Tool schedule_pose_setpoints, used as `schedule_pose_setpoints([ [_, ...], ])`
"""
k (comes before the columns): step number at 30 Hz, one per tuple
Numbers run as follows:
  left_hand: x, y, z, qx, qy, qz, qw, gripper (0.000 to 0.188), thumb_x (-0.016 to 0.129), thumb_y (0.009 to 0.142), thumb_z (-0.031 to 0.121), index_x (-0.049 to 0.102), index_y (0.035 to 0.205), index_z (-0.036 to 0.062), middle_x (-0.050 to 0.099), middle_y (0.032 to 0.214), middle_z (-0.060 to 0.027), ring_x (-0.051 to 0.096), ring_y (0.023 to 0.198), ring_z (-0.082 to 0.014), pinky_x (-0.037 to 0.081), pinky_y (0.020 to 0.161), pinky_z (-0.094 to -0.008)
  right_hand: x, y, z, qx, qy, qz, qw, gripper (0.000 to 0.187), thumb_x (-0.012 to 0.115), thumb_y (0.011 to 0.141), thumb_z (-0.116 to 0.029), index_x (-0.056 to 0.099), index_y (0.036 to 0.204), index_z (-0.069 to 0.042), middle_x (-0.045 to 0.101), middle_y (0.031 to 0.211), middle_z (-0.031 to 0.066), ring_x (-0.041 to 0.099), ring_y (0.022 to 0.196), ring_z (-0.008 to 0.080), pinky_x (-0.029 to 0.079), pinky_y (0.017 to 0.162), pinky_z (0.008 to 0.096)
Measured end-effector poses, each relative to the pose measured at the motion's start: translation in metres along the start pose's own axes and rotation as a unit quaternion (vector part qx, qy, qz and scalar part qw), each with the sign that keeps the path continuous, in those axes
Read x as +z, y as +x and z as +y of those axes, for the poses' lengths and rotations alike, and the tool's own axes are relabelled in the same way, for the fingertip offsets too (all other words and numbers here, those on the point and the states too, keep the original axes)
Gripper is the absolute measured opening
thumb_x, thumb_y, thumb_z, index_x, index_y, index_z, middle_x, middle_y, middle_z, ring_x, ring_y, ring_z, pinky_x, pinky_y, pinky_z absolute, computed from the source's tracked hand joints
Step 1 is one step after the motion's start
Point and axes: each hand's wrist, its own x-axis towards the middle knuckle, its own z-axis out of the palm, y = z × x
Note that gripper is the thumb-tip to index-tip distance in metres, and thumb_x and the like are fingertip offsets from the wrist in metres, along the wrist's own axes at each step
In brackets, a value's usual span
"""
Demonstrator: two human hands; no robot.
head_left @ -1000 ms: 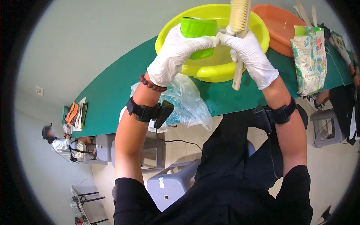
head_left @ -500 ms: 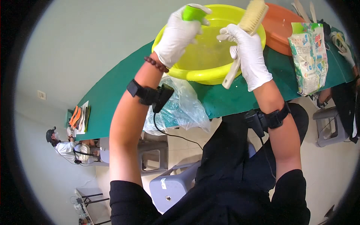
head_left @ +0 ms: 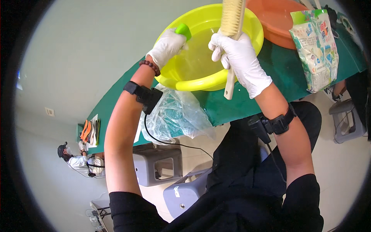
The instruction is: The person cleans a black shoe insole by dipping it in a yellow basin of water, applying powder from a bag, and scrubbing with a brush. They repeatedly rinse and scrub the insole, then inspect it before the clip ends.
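My left hand [head_left: 167, 47], in a white glove, is closed around a small bright green object [head_left: 183, 31] whose kind I cannot make out. It is over the left side of a yellow-green basin [head_left: 184, 86] with cloudy water [head_left: 199, 58] in it. My right hand [head_left: 240, 62], gloved too, grips a scrub brush [head_left: 231, 21] by its pale handle. The brush stands with its cream bristles up and faces left, above the basin's right side. Its handle end pokes out below my palm, past the near rim.
An orange basin [head_left: 272, 27] stands right of the yellow-green one, beside a detergent bag [head_left: 315, 52]. Clear plastic [head_left: 177, 114] hangs over the green table's [head_left: 222, 106] near edge. Orange and dark flat pieces [head_left: 89, 131] lie far left, by another person [head_left: 79, 160]. Grey stools [head_left: 158, 166] stand below.
My left hand has moved down and left with the green object. My right hand has shifted left and turned the brush more upright. The whole view has also shifted slightly.
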Motion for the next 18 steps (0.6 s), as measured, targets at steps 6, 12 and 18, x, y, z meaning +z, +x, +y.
schedule_pose_setpoints([
  [6,-0.005,-0.015,0.026,-0.053,-0.062,-0.029,0.996,0.035,0.055,0.088,0.039,0.065,0.096,0.0062,0.059,0.068,-0.0006,0.047,0.051,-0.0087,0.04,0.051,-0.0241,-0.005,0.001,0.003,0.009,-0.008,-0.035,0.999,0.015,0.061,0.08,-0.018,0.06,0.077,-0.003,0.06,0.062,0.0044,0.053,0.047,0.0105,0.04,0.042,0.0244],
  [12,0.002,-0.007,0.015,-0.028,0.007,0.095,0.995,0.046,0.051,0.09,0.049,0.066,0.085,0.0054,0.06,0.066,-0.0016,0.051,0.053,-0.0106,0.043,0.053,-0.0256,-0.004,-0.004,0.0,-0.004,-0.008,-0.046,0.999,0.014,0.059,0.082,-0.017,0.059,0.082,-0.003,0.061,0.067,0.0037,0.054,0.049,0.0095,0.04,0.043,0.0239],
  [18,0.018,-0.018,0.029,0.138,0.239,0.168,0.946,0.036,0.057,0.085,0.041,0.07,0.082,0.0077,0.068,0.074,-0.0139,0.066,0.069,-0.0314,0.052,0.064,-0.0392,-0.011,-0.005,0.001,-0.006,-0.016,-0.049,0.999,0.013,0.061,0.081,-0.016,0.06,0.079,-0.003,0.06,0.065,0.0024,0.052,0.048,0.0089,0.039,0.042,0.0234],
])
